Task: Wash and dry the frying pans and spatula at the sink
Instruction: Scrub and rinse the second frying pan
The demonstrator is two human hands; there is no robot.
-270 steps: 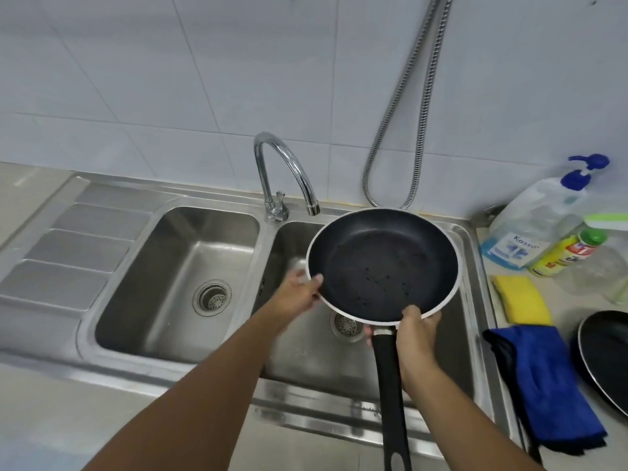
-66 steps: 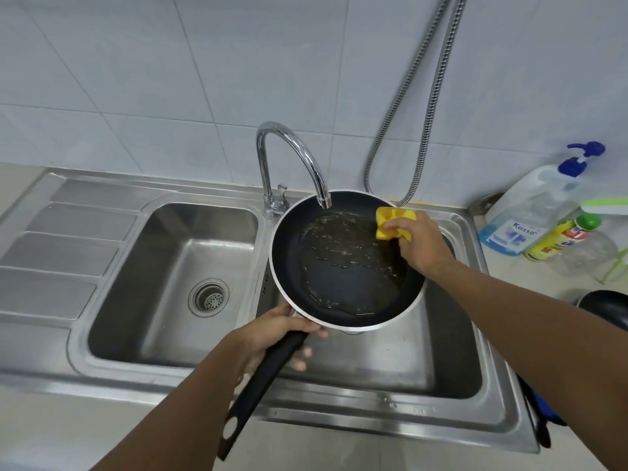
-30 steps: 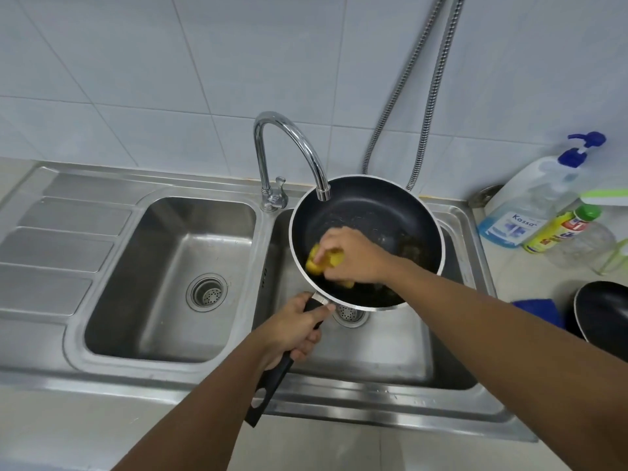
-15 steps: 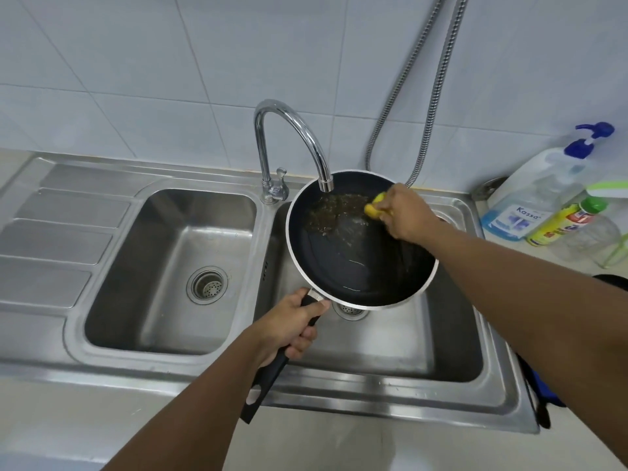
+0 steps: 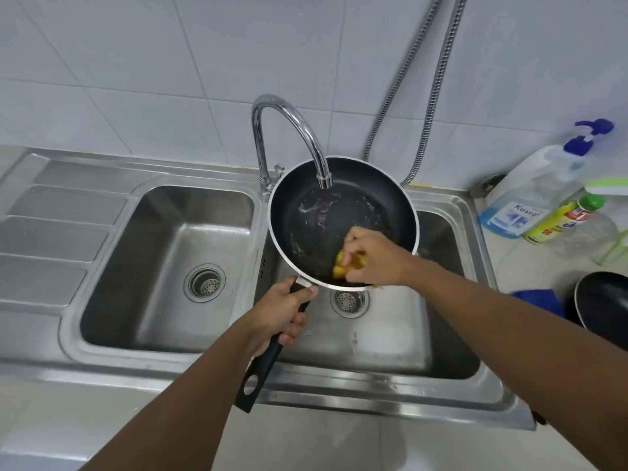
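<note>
Pan: black frying pan [image 5: 339, 232] w/ pale rim, held over the R basin [image 5: 401, 334] of the steel sink [image 5: 339, 379]. It's tilted, inside facing the camera, far edge higher than near edge.
Handle: black handle [image 5: 263, 363] runs down-left from the pan, w/ a hang hole at the free end. That end sticks out past the sink's front edge.
L hand: L hand [image 5: 282, 312] has fingers + thumb wrapped round the handle, right by the pan's rim.
R hand: R hand [image 5: 373, 260] is inside the pan at its near-right side, fingers curled, pinching a yellow sponge [image 5: 346, 263] against the pan floor.
Sponge: mostly hidden under the fingers; only a crumpled yellow bit shows.
Pan inside: white suds [image 5: 319, 212] streak the upper-left of the floor. Brownish liquid sits at the low rim by the sponge.
Faucet: chrome gooseneck faucet [image 5: 289, 130], spout end over the pan's far part. Can't tell if water runs.
Drains: strainer [image 5: 349, 302] in the R basin, just below the pan's near rim; another in the L basin [image 5: 163, 266].
R counter: second black pan [image 5: 603, 300] at the frame edge, partly hidden by the R forearm. Blue cloth [image 5: 537, 299] just beside it.
Bottles: pump bottle [image 5: 530, 195] w/ blue top and yellow bottle [image 5: 557, 222] w/ green cap, side by side at the wall.
Wall: white tiles; metal hose [image 5: 424, 96] hangs down behind the sink.
L side: ribbed drainboard [image 5: 51, 232].
</note>
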